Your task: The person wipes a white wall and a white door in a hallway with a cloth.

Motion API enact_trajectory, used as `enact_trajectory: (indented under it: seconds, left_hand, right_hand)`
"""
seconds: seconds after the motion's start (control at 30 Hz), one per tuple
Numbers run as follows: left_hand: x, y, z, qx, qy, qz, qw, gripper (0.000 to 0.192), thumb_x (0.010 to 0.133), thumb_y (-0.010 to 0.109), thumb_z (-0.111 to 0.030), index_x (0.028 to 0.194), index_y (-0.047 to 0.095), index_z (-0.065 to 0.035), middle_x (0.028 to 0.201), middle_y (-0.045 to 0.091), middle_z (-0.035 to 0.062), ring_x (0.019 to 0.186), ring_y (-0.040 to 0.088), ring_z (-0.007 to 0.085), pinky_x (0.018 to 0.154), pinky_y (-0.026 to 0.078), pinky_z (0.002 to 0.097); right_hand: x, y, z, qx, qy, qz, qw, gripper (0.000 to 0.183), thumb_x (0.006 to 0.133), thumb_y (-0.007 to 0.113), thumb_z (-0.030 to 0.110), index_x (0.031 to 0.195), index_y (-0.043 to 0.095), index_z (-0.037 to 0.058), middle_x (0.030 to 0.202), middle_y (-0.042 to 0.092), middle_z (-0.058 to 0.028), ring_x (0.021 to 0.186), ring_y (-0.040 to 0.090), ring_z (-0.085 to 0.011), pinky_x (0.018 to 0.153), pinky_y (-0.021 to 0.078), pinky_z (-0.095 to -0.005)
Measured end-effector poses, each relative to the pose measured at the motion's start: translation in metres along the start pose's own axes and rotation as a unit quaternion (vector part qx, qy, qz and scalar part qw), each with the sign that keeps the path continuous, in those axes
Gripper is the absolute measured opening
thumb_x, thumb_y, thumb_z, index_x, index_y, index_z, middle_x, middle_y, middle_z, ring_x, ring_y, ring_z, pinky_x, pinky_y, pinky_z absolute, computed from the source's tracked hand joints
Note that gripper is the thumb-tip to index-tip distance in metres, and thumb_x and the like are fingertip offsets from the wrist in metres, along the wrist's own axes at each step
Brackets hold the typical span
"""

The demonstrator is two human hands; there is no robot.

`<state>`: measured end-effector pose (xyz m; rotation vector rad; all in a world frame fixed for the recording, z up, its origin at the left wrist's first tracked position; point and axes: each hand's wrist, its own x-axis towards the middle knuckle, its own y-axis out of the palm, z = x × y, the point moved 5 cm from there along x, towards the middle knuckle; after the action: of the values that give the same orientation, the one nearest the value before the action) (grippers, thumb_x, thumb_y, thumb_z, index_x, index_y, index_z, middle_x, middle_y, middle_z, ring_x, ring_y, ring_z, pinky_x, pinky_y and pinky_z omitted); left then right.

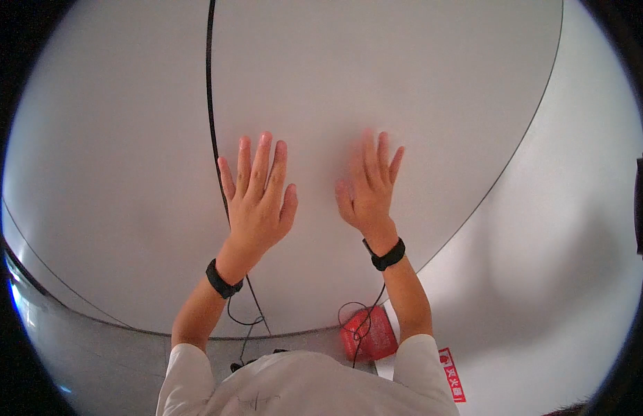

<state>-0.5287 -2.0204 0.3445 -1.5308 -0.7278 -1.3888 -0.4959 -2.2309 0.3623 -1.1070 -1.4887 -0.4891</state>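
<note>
Both hands are raised over a plain, light grey surface (311,83), palms turned away from the camera. My left hand (259,192) is on the left with its fingers and thumb spread and nothing held; its little finger overlaps a dark seam (210,78) in view. To the right is my right hand (371,182), its fingers apart and its index side blurred, also holding nothing. Whether either hand touches the surface cannot be told. A black band (222,281) circles the left wrist, and another black band (388,255) the right. Thin dark cables run down from both wrists.
Below the surface's curved edge, a red box-like object (368,333) stands near the floor, partly behind a cable. A white wall (550,249) rises at the right, with a red and white sign (452,375) bearing writing. Grey floor (124,359) shows at the lower left.
</note>
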Motion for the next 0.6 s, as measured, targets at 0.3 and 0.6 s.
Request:
enact_trajectory:
  seconds: [0.3, 0.6]
  left_hand:
    - [0.108, -0.051, 0.048, 0.068, 0.000, -0.047, 0.997, 0.070, 0.092, 0.062, -0.021, 0.157, 0.041, -0.0085, 0.167, 0.031, 0.0111, 0.155, 0.026, 0.0342, 0.124, 0.012, 0.0601]
    - [0.142, -0.039, -0.043, 0.001, 0.051, -0.006, 0.999, 0.070, 0.098, 0.059, -0.027, 0.162, 0.032, -0.0167, 0.170, 0.026, 0.0067, 0.158, 0.021, 0.0277, 0.125, 0.009, 0.0595]
  right_hand:
    - [0.048, -0.043, -0.093, -0.077, 0.101, -0.088, 0.988, 0.062, 0.101, 0.052, 0.024, 0.158, 0.037, 0.0041, 0.168, 0.026, -0.0191, 0.156, 0.018, -0.0426, 0.124, 0.0055, -0.0614]
    - [0.103, -0.048, -0.010, -0.072, 0.056, -0.018, 0.996, 0.068, 0.100, 0.055, 0.034, 0.161, 0.033, 0.0122, 0.169, 0.025, -0.0137, 0.156, 0.020, -0.0386, 0.122, 0.0096, -0.0662]
